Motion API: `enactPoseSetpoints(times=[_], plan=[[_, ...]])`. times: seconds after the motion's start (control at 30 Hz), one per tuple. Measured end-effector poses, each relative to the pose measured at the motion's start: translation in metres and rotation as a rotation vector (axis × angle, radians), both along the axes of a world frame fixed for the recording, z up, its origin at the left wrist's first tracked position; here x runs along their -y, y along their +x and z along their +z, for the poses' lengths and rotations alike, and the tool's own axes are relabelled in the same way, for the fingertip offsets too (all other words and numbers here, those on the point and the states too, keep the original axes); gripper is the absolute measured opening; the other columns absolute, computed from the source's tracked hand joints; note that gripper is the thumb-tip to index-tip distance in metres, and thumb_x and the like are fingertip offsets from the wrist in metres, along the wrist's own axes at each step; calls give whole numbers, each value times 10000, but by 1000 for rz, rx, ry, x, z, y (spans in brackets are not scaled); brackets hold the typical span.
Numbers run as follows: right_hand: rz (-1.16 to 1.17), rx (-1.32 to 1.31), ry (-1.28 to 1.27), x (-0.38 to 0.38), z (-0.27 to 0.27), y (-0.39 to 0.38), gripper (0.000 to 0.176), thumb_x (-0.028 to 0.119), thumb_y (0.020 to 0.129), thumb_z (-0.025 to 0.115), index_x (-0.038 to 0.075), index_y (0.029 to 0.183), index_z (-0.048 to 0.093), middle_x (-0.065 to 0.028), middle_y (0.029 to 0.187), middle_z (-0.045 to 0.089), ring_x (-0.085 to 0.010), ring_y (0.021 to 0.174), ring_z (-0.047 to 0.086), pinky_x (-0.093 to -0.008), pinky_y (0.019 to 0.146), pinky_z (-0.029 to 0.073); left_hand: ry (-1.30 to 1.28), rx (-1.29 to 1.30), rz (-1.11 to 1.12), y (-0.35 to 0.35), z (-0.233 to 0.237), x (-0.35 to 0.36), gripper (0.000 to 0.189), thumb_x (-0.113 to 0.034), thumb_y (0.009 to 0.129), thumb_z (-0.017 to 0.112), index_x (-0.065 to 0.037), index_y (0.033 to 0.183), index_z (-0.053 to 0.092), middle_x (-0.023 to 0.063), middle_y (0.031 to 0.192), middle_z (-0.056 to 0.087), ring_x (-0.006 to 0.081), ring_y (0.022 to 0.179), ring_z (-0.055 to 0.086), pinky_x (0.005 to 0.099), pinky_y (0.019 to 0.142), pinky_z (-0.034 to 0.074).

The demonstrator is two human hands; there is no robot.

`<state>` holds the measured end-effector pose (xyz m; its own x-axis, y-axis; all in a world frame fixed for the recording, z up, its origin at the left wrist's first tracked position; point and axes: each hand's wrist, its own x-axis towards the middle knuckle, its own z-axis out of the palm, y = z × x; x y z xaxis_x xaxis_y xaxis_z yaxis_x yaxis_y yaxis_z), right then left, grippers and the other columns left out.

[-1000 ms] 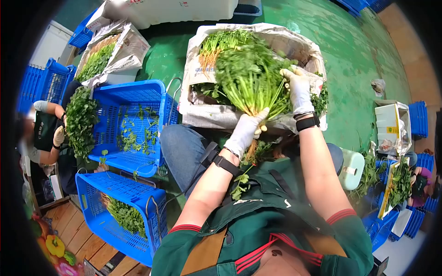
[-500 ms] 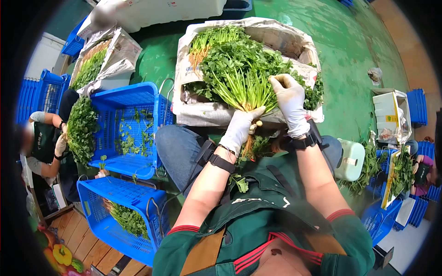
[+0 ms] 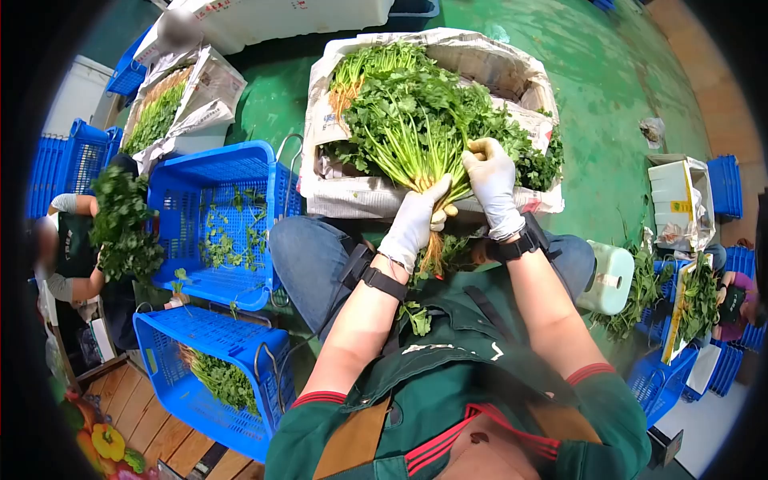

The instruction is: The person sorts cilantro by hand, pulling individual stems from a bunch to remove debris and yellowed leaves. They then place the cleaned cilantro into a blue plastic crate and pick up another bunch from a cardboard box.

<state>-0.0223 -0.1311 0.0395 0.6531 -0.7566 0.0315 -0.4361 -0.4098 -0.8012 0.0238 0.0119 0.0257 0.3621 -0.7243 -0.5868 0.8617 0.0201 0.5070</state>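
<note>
The person holds a big bunch of leafy greens (image 3: 416, 120) with both hands, over the near edge of a box lined with newspaper (image 3: 512, 72). The bunch runs long from the person out toward the box. Its pale roots (image 3: 433, 254) point back at the person's lap. Its leaves fan out far away, over the box.

The left hand (image 3: 414, 224), in a white glove, is wrapped tight around the stems just above the roots. The right hand (image 3: 490, 186), also gloved, has its fingers curled around the stems on the right side.

More greens lie in the box under the bunch. The floor (image 3: 624, 80) is painted green. Two blue plastic crates (image 3: 240, 164) sit to the left with some leaves in them. Far left, another person (image 3: 76, 240) holds up their own bunch of greens (image 3: 120, 224).
</note>
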Motion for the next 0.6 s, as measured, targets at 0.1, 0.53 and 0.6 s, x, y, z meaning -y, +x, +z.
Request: enactPoseSetpoints(times=[0.1,0.53,0.6], plan=[[-41,-103,-64,2,-5,-3,278,214,735,688,96,974,608,-62,747,626,-235,692,621,-329,650,488,18,-2,17,0,-3,4,182,-290,876,609,-120,928,568,67,646,574,65,375,350,193,355,234],[81,-418,-34,7,20,29,358,420,785,615,72,832,683,-130,787,669,-283,756,646,-358,688,492,76,69,62,-6,1,8,175,-258,880,612,-99,941,572,53,669,597,86,410,459,197,340,271],[71,-403,-50,6,10,34,357,425,779,623,79,836,685,-128,796,671,-283,756,647,-357,687,493,83,79,63,-2,-1,7,177,-252,879,612,-92,941,571,52,674,601,88,412,465,198,335,278]])
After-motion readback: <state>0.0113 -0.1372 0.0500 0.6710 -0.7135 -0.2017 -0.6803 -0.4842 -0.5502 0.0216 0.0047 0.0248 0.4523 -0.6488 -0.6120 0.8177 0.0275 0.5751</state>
